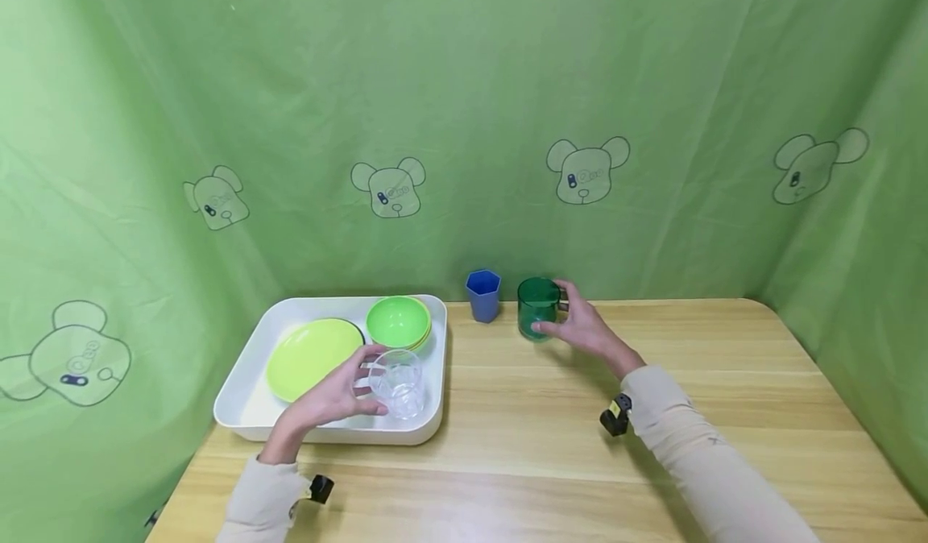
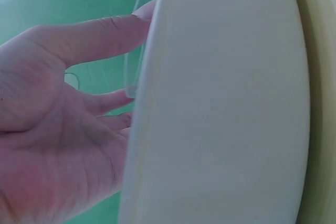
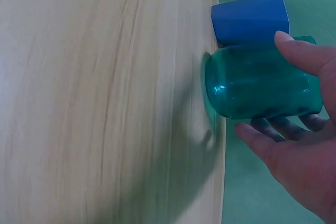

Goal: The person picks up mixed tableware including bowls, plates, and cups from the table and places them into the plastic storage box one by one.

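In the head view my left hand holds a clear mug inside the front right part of the white tray, thumb in front and fingers behind near its handle. The left wrist view shows the thumb and fingertips of that hand around the mug's edge, the rest hidden behind the tray wall. My right hand holds a green see-through mug from its handle side, near the table's back edge. The right wrist view shows the thumb over this mug and the fingers beneath.
Within the tray lie a yellow-green plate at left and stacked bowls at the back right, green on top. A blue six-sided cup stands left of the green mug. Behind the wooden table hangs a green curtain.
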### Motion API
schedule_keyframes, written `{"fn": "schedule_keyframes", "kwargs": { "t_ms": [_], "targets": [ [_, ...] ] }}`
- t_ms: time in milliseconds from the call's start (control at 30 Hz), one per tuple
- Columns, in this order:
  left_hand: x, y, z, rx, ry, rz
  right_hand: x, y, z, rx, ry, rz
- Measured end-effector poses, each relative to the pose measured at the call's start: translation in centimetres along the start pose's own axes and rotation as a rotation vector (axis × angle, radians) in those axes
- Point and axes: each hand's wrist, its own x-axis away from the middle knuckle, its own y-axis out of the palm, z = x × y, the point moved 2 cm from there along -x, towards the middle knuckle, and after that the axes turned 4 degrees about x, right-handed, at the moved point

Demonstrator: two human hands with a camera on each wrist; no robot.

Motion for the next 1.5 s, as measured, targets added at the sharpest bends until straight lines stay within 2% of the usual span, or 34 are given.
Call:
{"fn": "schedule_keyframes", "kwargs": {
  "t_ms": [100,333,567,800,967,1133,1300,1500],
  "targets": [
    [0.3,-0.3,0.3,0.001,-0.001,0.009,-0.1,0.0,-0.1,0.008,0.001,0.011],
    [0.7,-0.8,1.1,-0.062,0.004,0.045,-0.1,0.1,-0.1,0.015,-0.011,0.028],
    [0.7,-0.9,1.7,-0.056,0.011,0.141,-0.1,0.5,0.2,0.013,-0.012,0.036],
    [0.2,-1.0,2.0,-0.019,0.07,0.236,0.2,0.4,0.0,-0.011,-0.021,0.048],
    [-0.1,-0.9,2.4,0.03,0.11,0.281,0.7,0.3,-0.5,-0.032,-0.033,0.059],
    [-0.6,-0.6,2.7,0.034,0.142,0.333,1.2,0.3,-0.9,-0.049,-0.045,0.052],
    [-0.9,-0.2,3.0,0.051,0.169,0.359,1.8,0.3,-1.6,-0.07,-0.057,0.048],
    [-1.2,0.1,3.2,0.083,0.197,0.362,2.2,0.1,-2.7,-0.08,-0.071,0.048]
  ]
}}
